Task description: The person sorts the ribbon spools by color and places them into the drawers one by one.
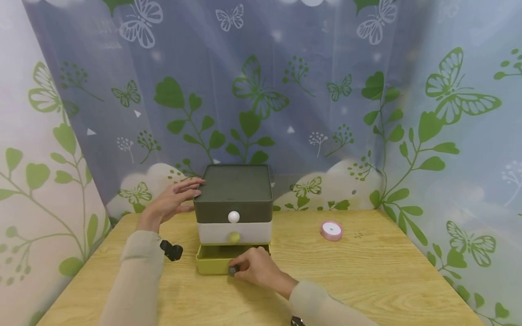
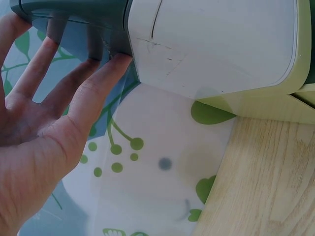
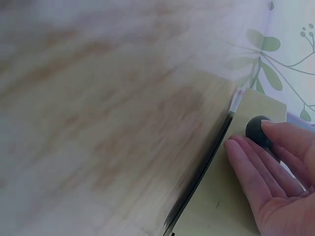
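A small three-tier drawer box (image 1: 236,183) stands on the table, with a dark green top tier, a white middle tier and a yellow-green bottom drawer (image 1: 212,266). That bottom drawer is pulled partway out toward me. My right hand (image 1: 258,268) pinches its dark round knob (image 3: 257,130) between thumb and fingers. At the box's left side, my left hand (image 1: 173,199) rests straight fingertips against the dark upper tier (image 2: 78,12). The white knob (image 1: 234,217) and yellow-green knob (image 1: 234,237) of the two upper drawers are untouched. Part of the open drawer's inside is hidden behind my right hand.
A pink-rimmed roll (image 1: 331,230) with a white face lies on the wooden table (image 1: 367,276), right of the box. Behind the table hangs a curtain (image 1: 310,113) printed with butterflies and leaves, with similar sheets at both sides.
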The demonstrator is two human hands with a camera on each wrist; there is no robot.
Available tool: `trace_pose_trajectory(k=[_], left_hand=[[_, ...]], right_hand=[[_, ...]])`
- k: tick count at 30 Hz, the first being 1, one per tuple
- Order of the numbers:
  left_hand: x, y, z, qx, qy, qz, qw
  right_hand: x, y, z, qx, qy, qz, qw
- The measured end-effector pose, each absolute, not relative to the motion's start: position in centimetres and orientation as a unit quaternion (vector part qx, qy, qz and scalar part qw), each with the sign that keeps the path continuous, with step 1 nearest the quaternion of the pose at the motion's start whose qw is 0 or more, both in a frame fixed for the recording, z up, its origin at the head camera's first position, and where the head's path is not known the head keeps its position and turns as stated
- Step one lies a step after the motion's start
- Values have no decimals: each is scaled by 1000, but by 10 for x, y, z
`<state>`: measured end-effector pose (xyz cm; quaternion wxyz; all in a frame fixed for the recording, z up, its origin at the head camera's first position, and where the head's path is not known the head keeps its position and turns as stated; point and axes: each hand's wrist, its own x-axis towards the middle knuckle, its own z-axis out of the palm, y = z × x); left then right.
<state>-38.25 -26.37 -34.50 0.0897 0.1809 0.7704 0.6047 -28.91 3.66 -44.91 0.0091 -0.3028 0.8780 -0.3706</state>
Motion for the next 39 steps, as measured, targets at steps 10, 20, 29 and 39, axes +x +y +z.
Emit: trace_pose_trajectory(k=[10,20,29,39], left_hand=[[-382,-263,-343,179,770,605,91],[-382,-264,-345,189,766,607,93],[-382,-264,-347,187,768,607,90],[-382,-264,-344,185,771,602,92]], right_hand=[[-282,39,-450,-315,875,-367,2],[-276,41,-450,-328,870,-367,-3],[-273,41,-452,-323,869,-374,0],[-266,40,-453,-326,868,-375,-7]])
